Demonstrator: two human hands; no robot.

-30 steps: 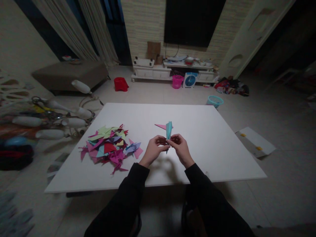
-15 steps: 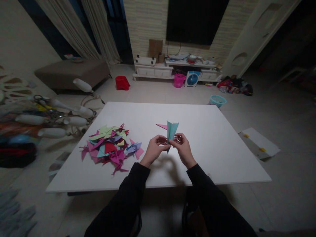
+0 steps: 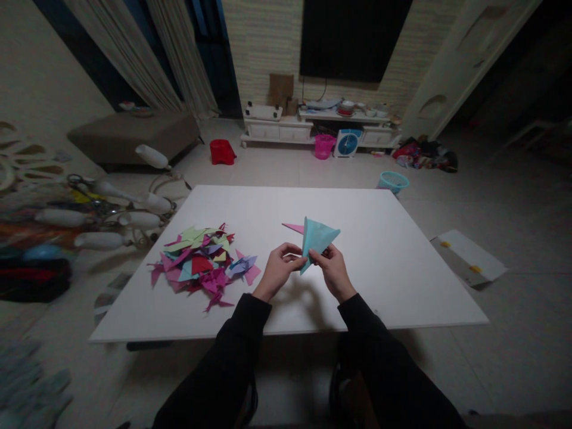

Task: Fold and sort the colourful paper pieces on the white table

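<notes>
A folded light-blue sheet of origami paper (image 3: 318, 235) is held above the white table (image 3: 357, 286), its broad side facing me and its point downward. My left hand (image 3: 282, 267) pinches its lower left edge between thumb and fingers. On the other side, my right hand (image 3: 331, 267) grips the lower part, thumb in front and fingers behind. Partly hidden behind the paper, a pink pointed piece of paper (image 3: 292, 227) sticks out to the left. Left of my hands lies a pile of folded paper cranes (image 3: 201, 265) in pink, green, red, blue and purple.
A lamp with several white shades (image 3: 140, 220) stands close to the table's left side. Beyond the far right corner is a turquoise basket (image 3: 393, 180). A white board (image 3: 469, 259) lies right of the table. A red stool (image 3: 222, 152) and a pink bucket (image 3: 324, 146) are farther back.
The blue paper has turned and spread to the right, from a narrow upright fold to a broad triangular face. Both hands stay nearly in place, still on it.
</notes>
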